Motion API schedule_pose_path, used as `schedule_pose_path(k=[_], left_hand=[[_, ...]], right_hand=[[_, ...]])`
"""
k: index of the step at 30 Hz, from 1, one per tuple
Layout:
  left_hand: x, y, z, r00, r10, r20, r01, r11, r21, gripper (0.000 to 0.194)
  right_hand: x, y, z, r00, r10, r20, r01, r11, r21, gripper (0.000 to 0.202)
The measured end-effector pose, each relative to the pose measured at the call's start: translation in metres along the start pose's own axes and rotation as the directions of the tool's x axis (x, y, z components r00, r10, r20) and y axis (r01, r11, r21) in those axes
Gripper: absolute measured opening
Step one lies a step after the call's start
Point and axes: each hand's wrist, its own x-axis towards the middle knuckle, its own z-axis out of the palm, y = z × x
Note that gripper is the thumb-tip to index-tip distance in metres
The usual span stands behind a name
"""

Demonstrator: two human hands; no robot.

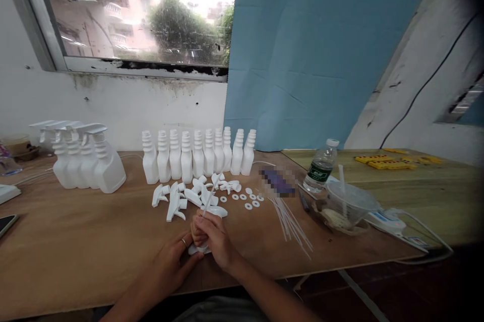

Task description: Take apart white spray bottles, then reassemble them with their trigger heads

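Observation:
Near the table's front edge, my left hand (174, 259) is closed around a white trigger spray head (193, 250), mostly hidden under my fingers. My right hand (212, 235) is shut in a fist on a thin white tube (210, 195), directly above the spray head. The tube slants up out of the fist; its lower end is hidden. Just beyond my hands lies a pile of loose white trigger spray heads (175, 203). Several flat white washers (243, 197) are scattered to the right of the pile, and a bundle of thin white tubes (285, 218) lies farther right.
A row of uncapped white bottles (186, 161) stands behind the pile. Bottles with spray heads fitted (108, 166) stand at left. On the right are a water bottle (318, 168), a plastic bowl (353, 206) with a straw, and a power strip (389, 223) with a cable.

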Motion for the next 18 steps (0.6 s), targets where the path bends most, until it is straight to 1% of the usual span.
schedule_pose_path(k=[3, 5, 8, 9, 10, 13, 18], left_hand=[[0.000, 0.000, 0.000, 1.000, 0.002, -0.024, -0.002, 1.000, 0.020, 0.028], [0.000, 0.001, 0.000, 1.000, 0.003, -0.022, -0.003, 1.000, 0.023, 0.030], [0.000, 0.003, -0.003, 1.000, 0.000, -0.007, 0.000, 1.000, 0.011, 0.030], [0.000, 0.004, -0.004, 1.000, -0.003, -0.006, 0.003, 1.000, 0.008, 0.030], [0.000, 0.005, -0.004, 1.000, -0.006, -0.007, 0.006, 1.000, 0.008, 0.030], [0.000, 0.009, -0.006, 1.000, -0.010, 0.005, 0.010, 1.000, 0.008, 0.029], [0.000, 0.011, -0.007, 1.000, -0.013, 0.023, 0.013, 1.000, 0.002, 0.027]], right_hand=[[0.004, -0.009, -0.001, 0.999, -0.045, -0.016, 0.046, 0.996, 0.081, 0.035], [0.007, -0.016, -0.003, 0.995, -0.083, -0.054, 0.088, 0.990, 0.107, 0.027], [0.010, -0.023, -0.006, 0.990, -0.095, -0.101, 0.114, 0.973, 0.202, 0.020], [0.010, -0.023, -0.007, 0.991, -0.095, -0.096, 0.115, 0.967, 0.229, 0.022], [0.011, -0.023, -0.007, 0.992, -0.093, -0.086, 0.112, 0.963, 0.244, 0.028], [0.010, -0.019, -0.005, 0.995, -0.089, -0.037, 0.094, 0.973, 0.212, 0.049], [0.008, -0.014, -0.004, 0.996, -0.091, 0.015, 0.088, 0.988, 0.124, 0.052]])
